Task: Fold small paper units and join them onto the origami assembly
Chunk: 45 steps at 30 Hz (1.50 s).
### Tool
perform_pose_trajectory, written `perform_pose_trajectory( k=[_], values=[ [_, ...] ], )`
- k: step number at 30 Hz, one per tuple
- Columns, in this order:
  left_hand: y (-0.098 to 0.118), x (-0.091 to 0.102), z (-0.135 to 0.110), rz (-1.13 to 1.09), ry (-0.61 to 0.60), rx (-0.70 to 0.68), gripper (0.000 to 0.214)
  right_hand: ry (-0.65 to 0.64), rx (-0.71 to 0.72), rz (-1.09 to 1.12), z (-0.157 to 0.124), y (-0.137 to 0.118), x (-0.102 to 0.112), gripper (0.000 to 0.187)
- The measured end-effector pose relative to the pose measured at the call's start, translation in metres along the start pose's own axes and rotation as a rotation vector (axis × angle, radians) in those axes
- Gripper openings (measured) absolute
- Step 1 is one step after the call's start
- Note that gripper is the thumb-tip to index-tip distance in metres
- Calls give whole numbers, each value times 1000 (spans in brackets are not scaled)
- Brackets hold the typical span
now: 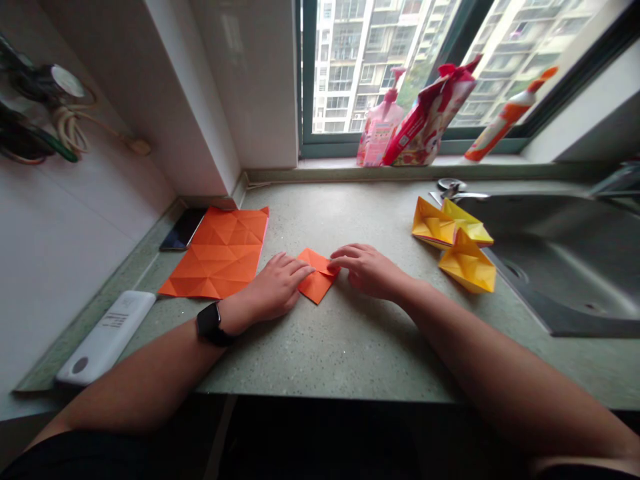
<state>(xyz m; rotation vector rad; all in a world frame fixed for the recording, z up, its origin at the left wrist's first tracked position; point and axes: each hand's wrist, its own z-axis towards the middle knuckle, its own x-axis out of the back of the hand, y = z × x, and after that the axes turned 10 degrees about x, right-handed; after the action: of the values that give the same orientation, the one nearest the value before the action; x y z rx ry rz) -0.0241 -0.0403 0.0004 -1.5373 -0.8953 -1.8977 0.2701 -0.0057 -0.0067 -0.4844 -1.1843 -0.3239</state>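
Observation:
A small piece of orange folded paper (317, 285) lies on the counter in front of me, set like a diamond with a folded edge across its middle. My left hand (276, 285) holds it down at the left corner, thumb on top and the other fingers close together. At the right corner my right hand (367, 268) grips the paper between bent fingers and thumb; the fingertips partly hide that corner. To the left is a larger creased orange sheet (223, 250), spread out, with several fold lines. A black watch (213, 323) is on my left wrist.
Several yellow folded paper shapes (467, 263) stand beside the steel sink (565, 260) at right. A phone (183, 230) and white power bank (107, 337) lie at left. On the windowsill are a pink pump bottle (380, 130), red bag (430, 117) and orange-white bottle (503, 120).

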Motion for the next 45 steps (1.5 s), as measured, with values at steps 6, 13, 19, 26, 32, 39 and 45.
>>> perform_pose_trajectory(
  k=[6, 13, 19, 26, 32, 39, 45],
  values=[
    [-4, 4, 4, -21, 40, 60, 31, -30, 35, 9, -1, -8, 0, 50],
    [-4, 0, 2, -92, 46, 92, 43, 19, 34, -27, 0, -16, -8, 32],
    [-1, -2, 3, -129, 8, 28, 40, 97, 115, -38, 1, -19, -12, 15],
    [-2, -6, 9, -146, 9, -58, 20, 77, 192, 13, 2, -18, -13, 32],
    [-5, -6, 12, -310, -23, -75, 20, 143, 210, 43, 5, -17, -10, 13],
    [-1, 0, 6, -192, 95, -85, 19, 181, 162, 65, 7, -22, -7, 13],
    [0, -2, 1, -207, 169, -26, 16, 144, 173, 78, 6, -22, -8, 13]
  ],
)
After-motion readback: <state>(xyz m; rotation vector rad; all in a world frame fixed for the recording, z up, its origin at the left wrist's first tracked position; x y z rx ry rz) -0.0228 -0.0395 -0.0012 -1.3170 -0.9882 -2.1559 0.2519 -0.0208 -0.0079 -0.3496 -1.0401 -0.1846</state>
